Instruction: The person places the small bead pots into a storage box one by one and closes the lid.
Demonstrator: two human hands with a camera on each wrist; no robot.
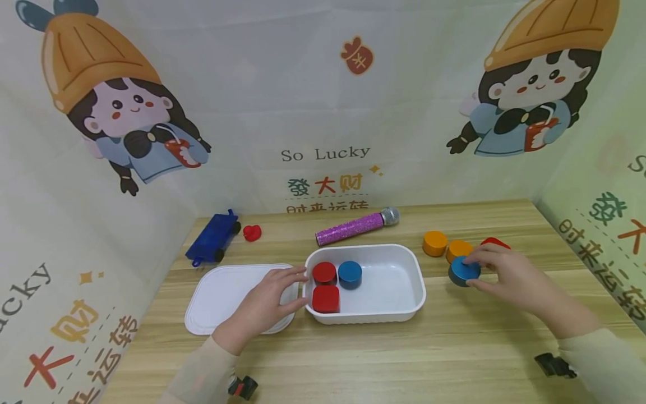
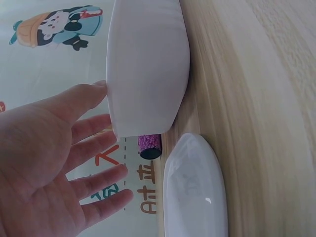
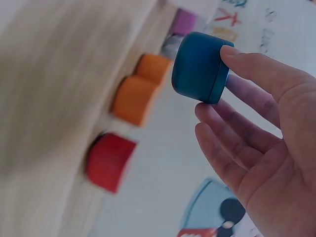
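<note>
Right hand [image 1: 512, 275] had a blue cylinder [image 1: 464, 271] pinched in its grip, out to the right of the white container [image 1: 386, 280], which ran lengthwise left-right. Left hand [image 1: 264, 297] was way closer, loosely spread at the container's left end.

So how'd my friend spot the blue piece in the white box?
On the wooden table, the open white box stands by the left hand. Look inside, toward its left end. The blue cylinder sits just right of the red cylinder: the only blue piece inside.
</note>
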